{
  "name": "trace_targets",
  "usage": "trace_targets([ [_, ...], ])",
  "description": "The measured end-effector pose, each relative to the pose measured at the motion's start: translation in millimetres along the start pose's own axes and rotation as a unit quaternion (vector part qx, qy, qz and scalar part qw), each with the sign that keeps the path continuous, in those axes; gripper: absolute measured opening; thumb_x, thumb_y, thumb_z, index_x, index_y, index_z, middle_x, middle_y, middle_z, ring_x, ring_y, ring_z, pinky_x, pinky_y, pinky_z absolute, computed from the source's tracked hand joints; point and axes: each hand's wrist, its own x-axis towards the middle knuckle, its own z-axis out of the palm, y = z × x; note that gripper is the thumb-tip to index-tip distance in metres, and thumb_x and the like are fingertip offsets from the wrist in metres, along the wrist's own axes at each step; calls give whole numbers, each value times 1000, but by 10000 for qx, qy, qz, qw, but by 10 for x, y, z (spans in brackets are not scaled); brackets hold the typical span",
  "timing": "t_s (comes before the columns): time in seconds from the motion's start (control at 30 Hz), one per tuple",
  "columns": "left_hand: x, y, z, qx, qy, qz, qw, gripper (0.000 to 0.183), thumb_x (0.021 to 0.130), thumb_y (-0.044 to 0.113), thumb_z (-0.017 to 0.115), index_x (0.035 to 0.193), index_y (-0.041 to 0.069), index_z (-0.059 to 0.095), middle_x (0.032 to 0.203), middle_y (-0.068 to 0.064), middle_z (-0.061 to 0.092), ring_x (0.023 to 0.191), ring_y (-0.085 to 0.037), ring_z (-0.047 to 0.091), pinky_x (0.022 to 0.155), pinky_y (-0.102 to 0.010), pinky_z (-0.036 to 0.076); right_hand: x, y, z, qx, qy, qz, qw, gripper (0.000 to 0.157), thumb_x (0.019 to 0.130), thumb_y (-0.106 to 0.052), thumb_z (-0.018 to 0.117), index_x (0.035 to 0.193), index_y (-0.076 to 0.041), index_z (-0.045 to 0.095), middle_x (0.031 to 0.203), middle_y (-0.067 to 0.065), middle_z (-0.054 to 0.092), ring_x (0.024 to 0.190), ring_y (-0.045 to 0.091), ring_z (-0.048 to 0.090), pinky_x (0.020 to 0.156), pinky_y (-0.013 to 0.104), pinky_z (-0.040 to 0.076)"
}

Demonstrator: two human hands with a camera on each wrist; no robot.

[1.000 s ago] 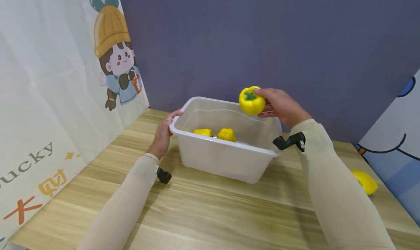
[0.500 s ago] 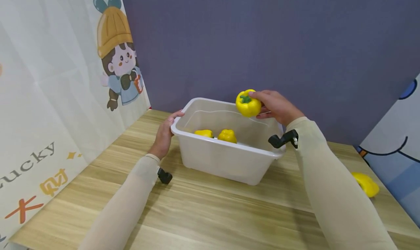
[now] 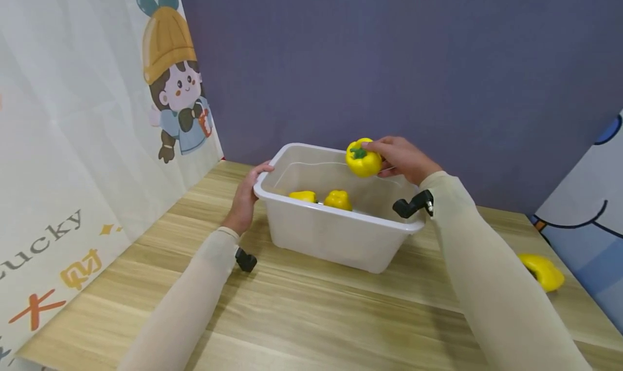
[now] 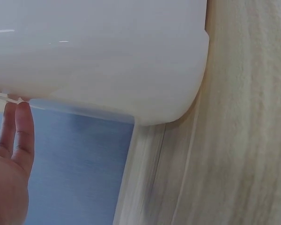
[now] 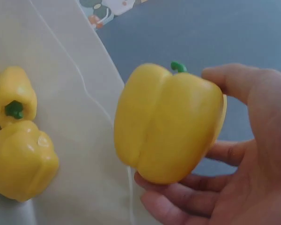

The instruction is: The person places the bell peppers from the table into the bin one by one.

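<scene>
In the head view, my right hand (image 3: 406, 157) holds a yellow bell pepper (image 3: 364, 159) with a green stem over the back rim of a white plastic bin (image 3: 336, 236). The right wrist view shows the thumb at the top of this bell pepper (image 5: 166, 126) and fingers under and behind it. My left hand (image 3: 242, 200) grips the bin's left rim, with some fingers straight against the rim's underside in the left wrist view. Inside the bin lie yellow peppers, one at the left (image 3: 303, 196) and another near the middle (image 3: 338, 200); the front wall partly hides them.
Another yellow pepper (image 3: 542, 272) lies on the wooden table (image 3: 340, 322) at the far right, partly behind the right sleeve. A dark blue-grey panel (image 3: 370, 63) rises behind the bin. A white printed sheet (image 3: 73, 144) stands along the left side.
My right hand has moved left and slightly down with the bell pepper, further over the bin. The left hand stays at the rim, and the bin has hardly moved.
</scene>
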Motion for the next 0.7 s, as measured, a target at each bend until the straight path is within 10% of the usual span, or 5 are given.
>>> trace_targets([
  [0.3, 14, 0, -16, -134, -62, -158, 9998, 58, 102, 41, 38, 133, -6, 53, 150, -14, 47, 121, -21, 50, 87, -32, 44, 103, 191, 10, 776, -198, -33, 9968, 71, 91, -59, 65, 136, -6, 49, 124, 14, 59, 99, 26, 67, 87, 37, 54],
  [0.7, 11, -24, -16, -171, -52, -155, 9997, 55, 101, 37, 38, 133, -6, 53, 145, -14, 50, 106, -21, 55, 81, -29, 46, 73, 223, 25, 252, -139, -65, 9996, 63, 93, -54, 65, 130, -5, 55, 110, 11, 61, 83, 24, 59, 80, 35, 56],
])
